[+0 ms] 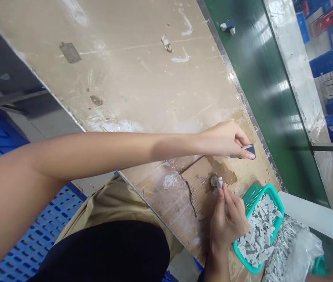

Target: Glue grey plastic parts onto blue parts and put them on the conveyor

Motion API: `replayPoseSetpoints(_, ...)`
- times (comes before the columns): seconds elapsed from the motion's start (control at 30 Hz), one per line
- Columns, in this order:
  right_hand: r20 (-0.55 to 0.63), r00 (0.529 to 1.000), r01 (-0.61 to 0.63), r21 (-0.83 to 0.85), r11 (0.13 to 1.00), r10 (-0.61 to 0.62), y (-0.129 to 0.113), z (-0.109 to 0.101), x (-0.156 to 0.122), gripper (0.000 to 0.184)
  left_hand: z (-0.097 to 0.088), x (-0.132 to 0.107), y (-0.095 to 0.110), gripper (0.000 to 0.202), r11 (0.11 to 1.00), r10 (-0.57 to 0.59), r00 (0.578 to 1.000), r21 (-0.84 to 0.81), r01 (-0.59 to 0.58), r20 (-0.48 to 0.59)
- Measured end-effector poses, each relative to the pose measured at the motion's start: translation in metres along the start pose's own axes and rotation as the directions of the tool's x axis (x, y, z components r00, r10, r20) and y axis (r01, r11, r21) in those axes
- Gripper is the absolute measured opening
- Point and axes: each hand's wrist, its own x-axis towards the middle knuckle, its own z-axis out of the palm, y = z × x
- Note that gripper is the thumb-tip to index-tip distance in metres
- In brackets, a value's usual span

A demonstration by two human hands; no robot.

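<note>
My left hand [227,140] reaches across the worktable from the left, fingers closed on a small dark-grey piece [251,151] with a light strip along it. Nearer my body, my right hand [229,219] pinches a small light-grey piece [219,182] between thumb and fingers. That piece is right beside a small round cap-like dish [214,180], and I cannot tell whether they touch. Under the dish lies a torn sheet of brown cardboard [197,184] with a dark wet stain. A green basket [281,207] full of small grey pieces [259,231] stands just beyond my right hand.
A white bottle [310,213] with a blue cap and a clear plastic bag [301,250] of grey pieces lie past the basket. Another person's hand [328,276] shows at the lower right corner. A green belt [251,58] runs along the table [131,78], carrying a dark-and-white piece [228,27].
</note>
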Motion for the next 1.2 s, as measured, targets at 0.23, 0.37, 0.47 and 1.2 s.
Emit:
replayPoseSetpoints(0.23, -0.414, 0.905, -0.025, 0.168, 0.985, 0.094, 0.009, -0.010, -0.003, 0.021, 0.016, -0.007, -0.014, 0.020, 0.993, -0.077, 0.982, -0.080, 0.092, 0.172)
replayPoseSetpoints(0.37, -0.487, 0.870, 0.014, 0.170, 0.985, 0.072, 0.008, -0.014, -0.001, 0.029, 0.036, -0.020, -0.025, 0.023, 0.973, -0.127, 0.953, -0.151, 0.173, 0.275)
replayPoseSetpoints(0.47, -0.474, 0.878, 0.015, 0.164, 0.986, 0.066, 0.004, -0.018, 0.001, 0.033, 0.045, -0.029, -0.022, 0.022, 0.972, -0.141, 0.945, -0.143, 0.189, 0.294)
replayPoseSetpoints(1.2, -0.185, 0.983, 0.023, 0.122, 0.992, 0.000, -0.009, -0.032, 0.002, 0.048, 0.057, -0.045, 0.001, 0.013, 0.986, -0.146, 0.976, -0.054, 0.157, 0.160)
